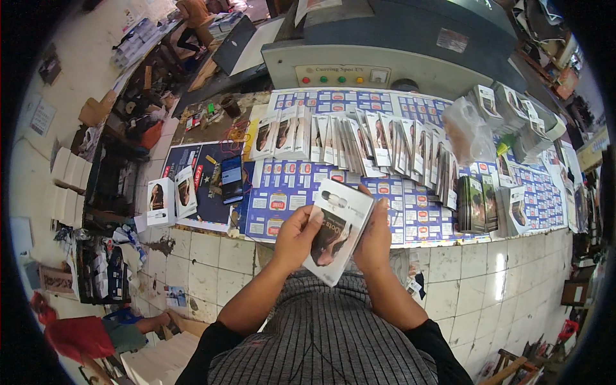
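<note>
Between my hands, in front of my chest, is a white printed carton [341, 236] with a dark-haired picture on it. It is tilted; I cannot tell whether it is one carton or a thin stack. My left hand [295, 239] grips its left side, thumb on top. My right hand [375, 236] lies along its right edge, fingers behind it. On the table ahead, a long fanned row of similar white cartons [380, 144] leans rightward. At the left stand two small stacks of white cartons [159, 200]; beside them lies a phone [232, 179].
Blue printed sheets [274, 215] cover the table. Rightward are a clear plastic bag [467, 131], dark-printed cartons [475, 204] and bundled stacks [513, 109]. A large grey machine [391, 61] stands behind. A person in red [80, 337] is at lower left; another person [196, 22] is far back.
</note>
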### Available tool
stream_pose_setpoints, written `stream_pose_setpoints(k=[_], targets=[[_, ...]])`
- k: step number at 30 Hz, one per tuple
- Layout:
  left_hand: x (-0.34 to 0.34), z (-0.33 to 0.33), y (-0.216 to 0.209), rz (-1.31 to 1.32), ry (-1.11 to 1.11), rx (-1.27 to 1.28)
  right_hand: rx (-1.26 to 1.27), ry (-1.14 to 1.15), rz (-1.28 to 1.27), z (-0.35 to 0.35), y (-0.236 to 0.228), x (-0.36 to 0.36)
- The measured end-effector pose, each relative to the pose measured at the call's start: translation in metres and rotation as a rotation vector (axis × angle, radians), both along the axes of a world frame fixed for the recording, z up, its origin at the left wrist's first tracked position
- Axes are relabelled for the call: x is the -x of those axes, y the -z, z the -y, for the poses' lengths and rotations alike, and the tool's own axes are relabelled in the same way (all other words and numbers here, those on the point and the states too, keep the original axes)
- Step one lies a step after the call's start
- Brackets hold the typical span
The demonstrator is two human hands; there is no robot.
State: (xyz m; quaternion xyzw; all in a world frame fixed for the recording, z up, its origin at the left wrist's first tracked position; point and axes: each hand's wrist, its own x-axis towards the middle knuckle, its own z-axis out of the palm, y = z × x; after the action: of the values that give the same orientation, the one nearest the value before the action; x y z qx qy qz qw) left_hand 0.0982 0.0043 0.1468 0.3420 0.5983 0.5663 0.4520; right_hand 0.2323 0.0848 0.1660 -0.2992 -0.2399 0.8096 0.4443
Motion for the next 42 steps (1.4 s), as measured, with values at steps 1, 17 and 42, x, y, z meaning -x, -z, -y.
stream_pose_setpoints(k=[1, 17, 42], targets=[[0.003, -0.001, 0.003, 0.031, -0.058, -0.019, -0.05, -0.049, 0.035, -0.003, 0.006, -0.004], [0.0, -0.004, 0.006, 0.615, -0.067, -0.053, -0.62, -0.318, 0.194, 0.024, -0.005, -0.011], [0.008, 0.001, 0.003, -0.079, -0.257, -0.218, -0.647, -0.065, 0.425, -0.004, 0.02, -0.026]])
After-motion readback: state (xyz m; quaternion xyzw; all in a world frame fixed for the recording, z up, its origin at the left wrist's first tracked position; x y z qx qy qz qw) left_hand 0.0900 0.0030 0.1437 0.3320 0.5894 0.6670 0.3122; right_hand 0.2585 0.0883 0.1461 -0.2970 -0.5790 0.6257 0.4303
